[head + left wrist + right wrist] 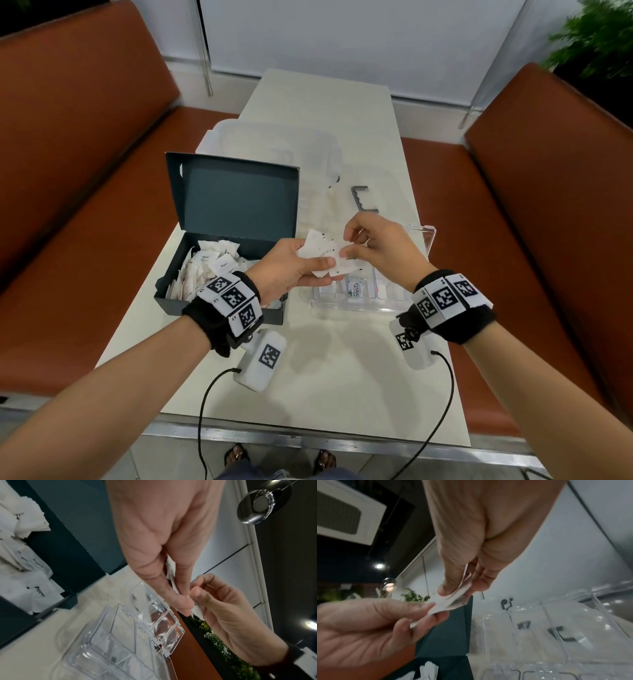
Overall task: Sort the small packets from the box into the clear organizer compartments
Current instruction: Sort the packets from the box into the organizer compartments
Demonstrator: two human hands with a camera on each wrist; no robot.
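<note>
A dark box (219,301) with its lid up stands on the left of the table, full of small white packets (205,270). To its right lies the clear organizer (363,305), with a few packets in its near compartments, one marked Stevia (356,289). Above the organizer's left end my left hand (291,263) holds a fanned bunch of white packets (320,251) between thumb and fingers. My right hand (373,246) pinches a packet (452,601) at the bunch's right edge. In the left wrist view the organizer's small lids (164,626) stand open.
A clear plastic tub lid (274,144) lies behind the box, and a small grey bracket (363,202) behind the organizer. The white table (342,377) sits between two brown benches (85,171). Cables (205,404) hang from both wristbands over the near edge.
</note>
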